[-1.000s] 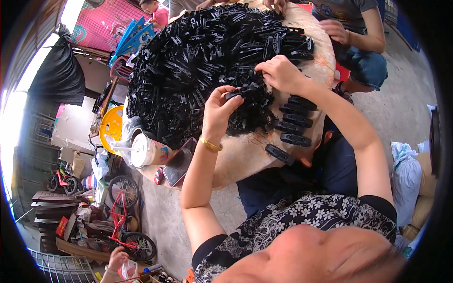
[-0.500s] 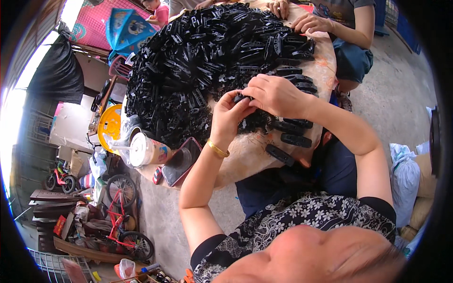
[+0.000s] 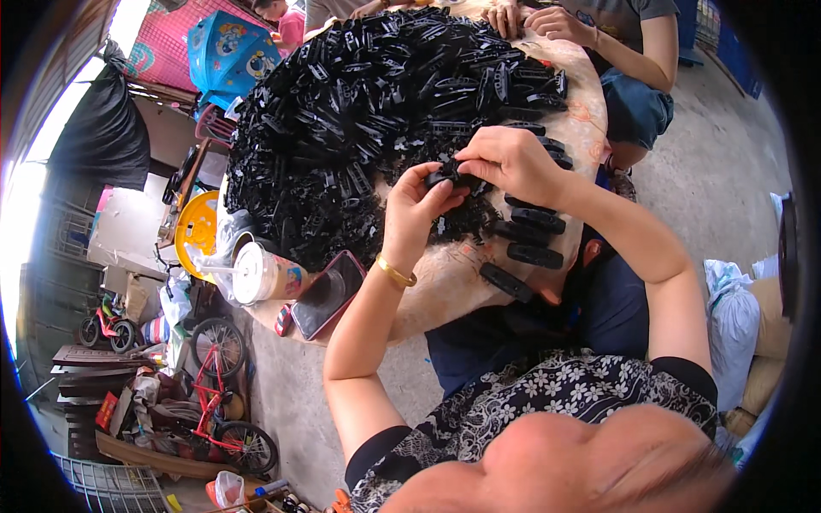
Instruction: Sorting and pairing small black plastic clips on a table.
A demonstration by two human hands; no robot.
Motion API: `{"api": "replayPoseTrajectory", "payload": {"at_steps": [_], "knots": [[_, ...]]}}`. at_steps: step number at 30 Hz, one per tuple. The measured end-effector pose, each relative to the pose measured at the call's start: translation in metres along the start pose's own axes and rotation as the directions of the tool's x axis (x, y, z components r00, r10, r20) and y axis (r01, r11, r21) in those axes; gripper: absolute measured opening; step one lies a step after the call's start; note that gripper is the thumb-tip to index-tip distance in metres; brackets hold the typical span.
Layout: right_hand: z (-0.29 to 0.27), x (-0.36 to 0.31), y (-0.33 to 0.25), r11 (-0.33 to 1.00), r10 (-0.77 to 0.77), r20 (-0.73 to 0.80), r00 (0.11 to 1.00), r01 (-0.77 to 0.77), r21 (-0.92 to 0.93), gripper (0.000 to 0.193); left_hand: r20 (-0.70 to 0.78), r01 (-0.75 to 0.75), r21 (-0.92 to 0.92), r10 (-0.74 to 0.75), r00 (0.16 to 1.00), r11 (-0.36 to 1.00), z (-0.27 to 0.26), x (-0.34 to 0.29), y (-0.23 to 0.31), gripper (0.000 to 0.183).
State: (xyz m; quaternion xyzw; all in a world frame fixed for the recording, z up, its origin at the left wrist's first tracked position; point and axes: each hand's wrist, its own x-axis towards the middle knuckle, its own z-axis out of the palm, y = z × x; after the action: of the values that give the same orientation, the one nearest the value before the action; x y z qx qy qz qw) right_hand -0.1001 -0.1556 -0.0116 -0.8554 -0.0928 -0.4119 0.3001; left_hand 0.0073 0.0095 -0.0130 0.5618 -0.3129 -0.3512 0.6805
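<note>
In front of me, over the near edge of the black pile, both hands meet at a small black plastic part (image 3: 440, 179). My left hand (image 3: 409, 214) is closed around it with thumb and fingertips. My right hand (image 3: 513, 164) pinches at the part's right end, its fingers bent; whether a smaller piece sits between those fingertips is hidden. Behind and left of the hands lies a large heap of black plastic parts (image 3: 342, 111), long curved ones mixed with tiny pieces. Several finished-looking long black oval pieces (image 3: 535, 255) lie in a row by my right forearm.
On the table's left edge stand a lidded cup with a straw (image 3: 256, 272) and a phone (image 3: 329, 295). A co-worker's hands (image 3: 556, 24) rest at the far right side. A red bicycle (image 3: 214, 393) stands on the floor at left; white sacks (image 3: 731, 325) are at right.
My right fingertips have drawn slightly apart from the left ones, showing more of the black part. The co-worker's hand at the far side has shifted a little up and left.
</note>
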Motion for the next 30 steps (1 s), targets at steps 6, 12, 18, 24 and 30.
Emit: {"api": "replayPoseTrajectory", "payload": {"at_steps": [6,12,18,24,30], "knots": [[0.004,-0.003,-0.001,0.999,-0.052,-0.045,0.998,0.052,-0.01,0.017,0.009,0.013,-0.013,-0.013,1.0,1.0,-0.001,0.001,-0.002,0.029],[0.003,-0.004,-0.009,0.998,-0.058,-0.06,0.997,0.06,0.032,0.012,0.015,-0.031,-0.067,0.032,0.999,0.997,0.0,0.0,-0.003,0.03],[0.003,-0.005,-0.029,0.875,0.308,-0.016,0.951,-0.277,0.397,0.01,0.069,-0.009,-0.26,0.028,0.997,0.965,0.009,-0.006,0.0,0.022],[-0.016,0.006,-0.022,0.982,-0.188,-0.069,0.98,0.188,-0.015,0.013,0.235,0.171,-0.329,-0.095,0.967,0.929,-0.009,-0.005,0.005,0.023],[-0.016,0.002,-0.023,0.932,-0.342,0.121,0.932,0.353,-0.083,0.016,0.205,0.329,-0.155,-0.295,0.933,0.931,-0.002,-0.007,0.009,0.024]]}}
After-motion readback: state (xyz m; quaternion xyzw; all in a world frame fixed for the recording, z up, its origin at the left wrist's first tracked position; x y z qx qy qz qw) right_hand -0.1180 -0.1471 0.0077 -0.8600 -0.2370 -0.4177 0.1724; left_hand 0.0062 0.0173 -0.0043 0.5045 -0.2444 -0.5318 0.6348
